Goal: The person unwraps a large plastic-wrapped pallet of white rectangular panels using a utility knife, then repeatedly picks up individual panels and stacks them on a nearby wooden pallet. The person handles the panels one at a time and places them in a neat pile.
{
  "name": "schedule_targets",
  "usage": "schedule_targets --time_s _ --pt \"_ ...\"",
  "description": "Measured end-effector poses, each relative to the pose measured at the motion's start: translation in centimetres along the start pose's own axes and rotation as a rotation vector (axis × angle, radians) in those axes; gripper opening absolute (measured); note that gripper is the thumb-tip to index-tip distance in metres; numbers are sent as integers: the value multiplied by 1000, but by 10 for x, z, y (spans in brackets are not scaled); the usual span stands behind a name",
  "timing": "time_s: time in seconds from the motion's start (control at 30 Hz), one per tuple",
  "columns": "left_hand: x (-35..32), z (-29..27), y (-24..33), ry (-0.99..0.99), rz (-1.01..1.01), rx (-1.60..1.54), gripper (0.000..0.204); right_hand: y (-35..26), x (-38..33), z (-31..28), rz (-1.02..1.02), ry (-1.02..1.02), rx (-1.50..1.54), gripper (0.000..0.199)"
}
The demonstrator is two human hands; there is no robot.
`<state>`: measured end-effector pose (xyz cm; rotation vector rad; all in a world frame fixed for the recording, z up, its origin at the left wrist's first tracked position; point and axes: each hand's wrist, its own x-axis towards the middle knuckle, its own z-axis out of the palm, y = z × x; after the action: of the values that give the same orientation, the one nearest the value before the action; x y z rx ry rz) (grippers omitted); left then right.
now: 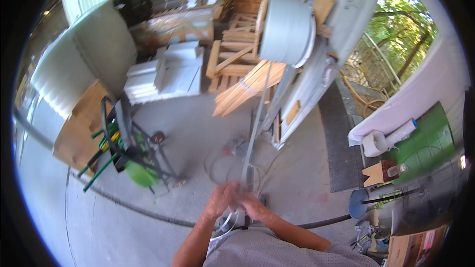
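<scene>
A pale grey strap (pixel 256 128) runs down from a large light-blue reel (pixel 286 29) to my two hands, which meet in front of my waist. Motion blurs the fingers, but both hands look closed where the strap reaches them. My left hand (pixel 221 200) is on the left of the strap, and my right hand (pixel 251 206) presses in from the right. Beneath them a whitish loop (pixel 227 223), perhaps the strap's loose end, curves near my grey shirt. A dark post-like part, mostly hidden, stands just behind the hands.
Thin cord loops (pixel 212 170) lie on the floor ahead. A green and black wheeled cart (pixel 136 141) stands left beside a brown board (pixel 81 123). Bundled wood strips (pixel 250 86), pallets (pixel 237 44) and white slabs (pixel 178 71) are farther back. A green surface (pixel 425 143) is at right.
</scene>
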<state>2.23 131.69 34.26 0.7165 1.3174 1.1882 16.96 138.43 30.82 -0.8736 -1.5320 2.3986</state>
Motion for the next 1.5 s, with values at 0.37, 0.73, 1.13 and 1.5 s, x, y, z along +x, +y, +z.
schedule_targets --time_s 0.37,0.73,1.13,1.5 --pt "81 104 17 61 -99 -64 38 -1 9 -141 -85 -392 133 29" --pt "99 128 -15 385 28 -266 27 -179 8 -320 -282 428 10 26" --pt "93 151 4 458 18 246 23 -454 74 -347 -745 953 -1388 33" --pt "94 134 -86 573 388 473 16 -480 175 -415 -166 1001 -2150 24"
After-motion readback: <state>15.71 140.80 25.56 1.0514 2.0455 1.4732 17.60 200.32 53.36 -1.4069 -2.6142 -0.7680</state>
